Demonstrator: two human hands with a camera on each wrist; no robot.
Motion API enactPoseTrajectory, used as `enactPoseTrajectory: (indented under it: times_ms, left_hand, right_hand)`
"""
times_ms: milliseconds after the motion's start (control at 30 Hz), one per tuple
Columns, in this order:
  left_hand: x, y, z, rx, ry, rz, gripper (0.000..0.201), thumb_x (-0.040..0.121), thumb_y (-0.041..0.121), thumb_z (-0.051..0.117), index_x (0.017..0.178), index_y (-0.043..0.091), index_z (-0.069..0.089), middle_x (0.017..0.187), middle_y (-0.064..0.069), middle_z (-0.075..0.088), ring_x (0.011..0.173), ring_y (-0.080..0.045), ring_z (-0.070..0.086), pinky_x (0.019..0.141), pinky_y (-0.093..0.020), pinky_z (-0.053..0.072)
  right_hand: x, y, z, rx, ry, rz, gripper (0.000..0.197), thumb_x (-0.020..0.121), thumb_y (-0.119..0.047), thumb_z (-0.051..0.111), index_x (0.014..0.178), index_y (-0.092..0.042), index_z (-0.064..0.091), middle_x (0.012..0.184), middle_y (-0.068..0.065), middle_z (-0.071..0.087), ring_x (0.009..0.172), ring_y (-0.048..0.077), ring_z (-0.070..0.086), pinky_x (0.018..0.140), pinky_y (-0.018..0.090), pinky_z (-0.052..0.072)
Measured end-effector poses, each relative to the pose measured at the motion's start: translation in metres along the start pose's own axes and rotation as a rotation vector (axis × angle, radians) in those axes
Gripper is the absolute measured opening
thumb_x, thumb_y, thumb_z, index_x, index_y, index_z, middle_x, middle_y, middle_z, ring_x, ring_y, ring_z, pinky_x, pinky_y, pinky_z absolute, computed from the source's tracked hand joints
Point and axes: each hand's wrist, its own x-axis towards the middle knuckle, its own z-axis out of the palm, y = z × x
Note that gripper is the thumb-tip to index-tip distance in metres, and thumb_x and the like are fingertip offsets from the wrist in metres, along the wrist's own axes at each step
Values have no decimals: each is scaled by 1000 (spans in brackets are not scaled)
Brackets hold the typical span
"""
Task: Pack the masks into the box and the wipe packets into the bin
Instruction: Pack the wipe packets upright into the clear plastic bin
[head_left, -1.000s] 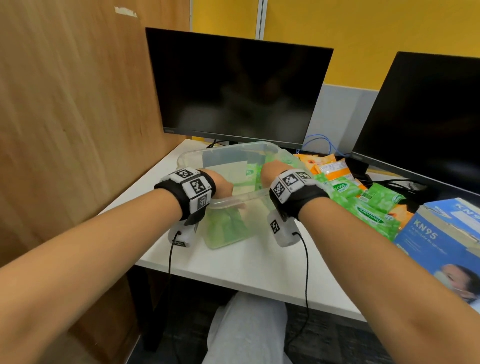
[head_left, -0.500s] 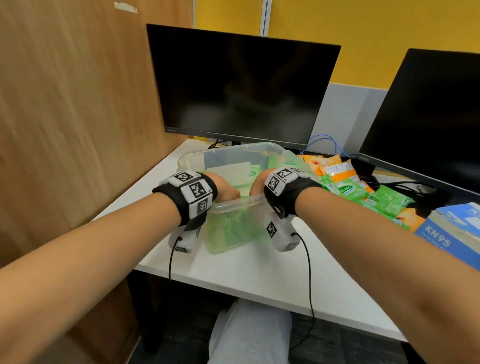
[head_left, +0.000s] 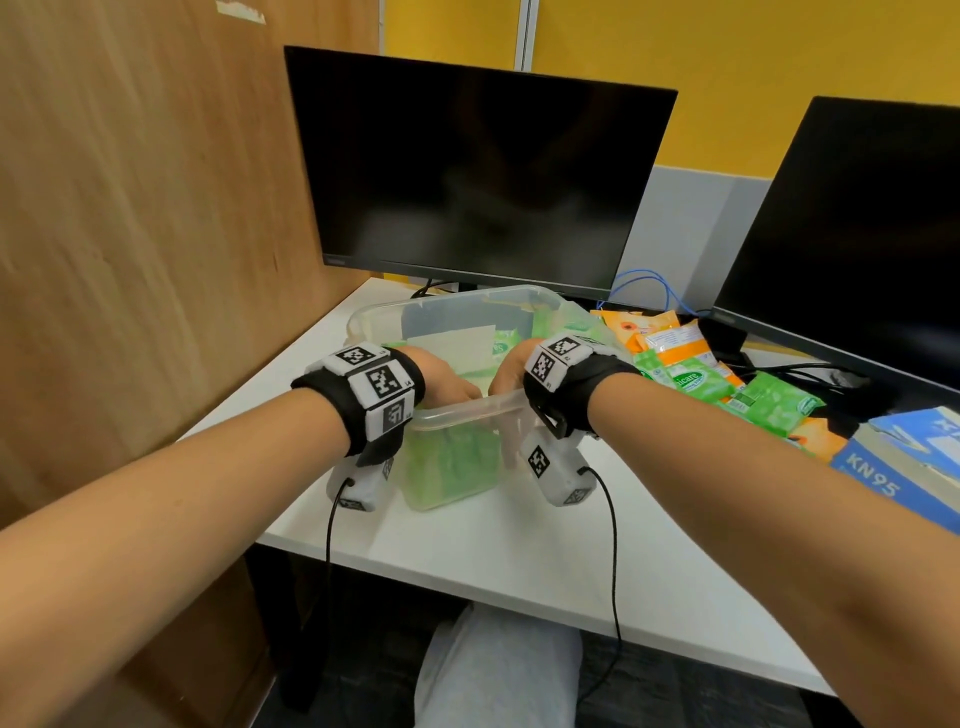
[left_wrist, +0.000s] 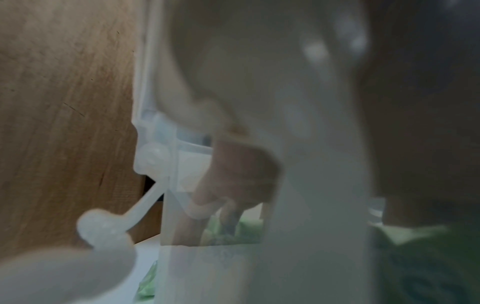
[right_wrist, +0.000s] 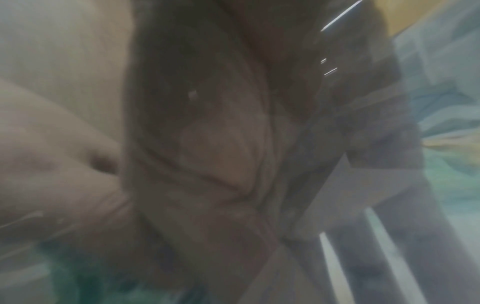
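A clear plastic bin (head_left: 452, 300) stands on the white desk with several green wipe packets (head_left: 449, 467) inside. My left hand (head_left: 448, 387) and right hand (head_left: 506, 375) both grip its near rim, fingers curled over into the bin. Through the bin wall (left_wrist: 311, 185) the left wrist view shows my left fingers (left_wrist: 233, 174). The right wrist view is blurred, with only skin (right_wrist: 207, 154) pressed close. Loose green packets (head_left: 696, 382) and orange packets (head_left: 670, 338) lie right of the bin. A blue KN95 mask box (head_left: 904, 467) sits at the far right.
Two dark monitors (head_left: 478, 171) (head_left: 852, 234) stand behind the bin, with cables (head_left: 649, 283) between them. A wooden partition (head_left: 145, 208) walls the desk on the left. The desk's front edge (head_left: 467, 587) runs just below my wrists.
Both hands keep their hold on the bin's near rim. My right hand has closed in a little toward the left one. The view has shifted slightly left.
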Motion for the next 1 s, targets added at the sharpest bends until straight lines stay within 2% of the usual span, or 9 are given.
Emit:
enactPoseTrajectory:
  times_ms: [100,267,400,467,567,667,767,867,1000]
  left_hand:
    - [-7,1,1,-34,-36,40,53,96,54,33,147,46,20,156,9,24,142,-23,25,114,-45,20]
    - [-2,11,-2,-36,-60,147,48,97,49,39,143,40,31,149,7,35,133,-22,35,107,-43,26]
    - [-1,33,-11,24,-61,173,61,87,68,41,141,43,33,150,6,34,135,-24,34,108,-44,26]
    - [0,44,-17,16,-59,173,70,79,76,43,141,45,31,153,9,29,140,-23,27,113,-45,20]
    - [-1,54,-25,-14,-36,174,68,81,73,43,141,43,34,151,12,32,140,-20,27,113,-43,19]
    - [4,56,-27,-19,1,163,68,80,75,44,140,44,35,149,14,35,139,-21,28,113,-43,20]
    - [10,53,-26,-37,0,151,72,75,80,44,139,48,36,149,16,35,139,-21,29,115,-46,20]
    - [11,50,-25,-49,6,155,70,73,81,45,136,50,39,146,17,38,139,-21,29,115,-46,20]
    - [8,53,-27,-43,-28,150,72,75,80,45,138,48,36,149,14,35,139,-22,28,114,-47,20]
  right_hand:
    - [2,0,4,-13,-10,-13,24,89,-18,61,113,-14,65,98,4,50,91,18,47,60,25,40]
    - [6,14,2,-149,-109,62,6,69,-19,74,67,-24,75,95,11,73,93,28,71,83,38,57]
    - [3,31,1,-151,-366,37,25,87,-21,65,111,-15,69,111,6,70,105,27,66,87,34,53]
    - [-1,56,-9,49,-93,-26,23,87,-11,56,106,-21,67,94,1,73,95,23,68,84,33,54]
    - [-10,111,-32,500,551,-7,20,87,-10,49,90,-18,68,83,6,72,77,17,65,80,30,54]
    - [-8,166,-42,590,948,305,23,87,-11,50,99,-12,70,102,10,69,101,25,62,84,29,45]
    - [12,203,-18,362,644,567,28,96,-14,47,116,-2,63,122,16,62,116,33,56,89,34,45]
    - [10,189,15,85,296,449,37,102,-16,38,135,0,46,141,18,46,129,32,45,101,35,38]
    - [-18,154,34,-96,153,413,62,99,-8,42,152,-7,9,156,16,19,141,31,27,111,37,25]
